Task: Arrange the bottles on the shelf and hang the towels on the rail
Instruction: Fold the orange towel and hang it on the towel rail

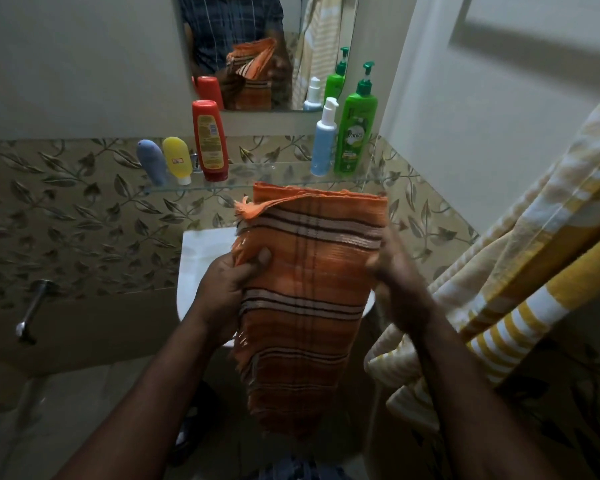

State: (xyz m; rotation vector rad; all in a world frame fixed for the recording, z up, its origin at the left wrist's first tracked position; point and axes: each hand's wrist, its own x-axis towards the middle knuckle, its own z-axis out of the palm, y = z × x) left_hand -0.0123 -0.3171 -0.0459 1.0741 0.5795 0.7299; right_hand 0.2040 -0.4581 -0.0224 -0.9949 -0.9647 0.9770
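An orange towel (309,282) with brown and cream stripes is folded lengthwise and held in front of me over the sink. My left hand (229,289) grips its left edge and my right hand (395,271) grips its right edge. On the glass shelf (257,174) stand a blue tube (151,161), a yellow tube (177,159), a red bottle (210,140), a light blue pump bottle (324,140) and a green pump bottle (355,129). A yellow and white striped towel (499,271) hangs at the right; the rail beneath it is hidden.
A mirror (257,46) hangs above the shelf and reflects a person holding the towel. A white sink (201,265) sits below my hands. A chrome tap (32,313) sticks out of the leaf-patterned tile wall at left.
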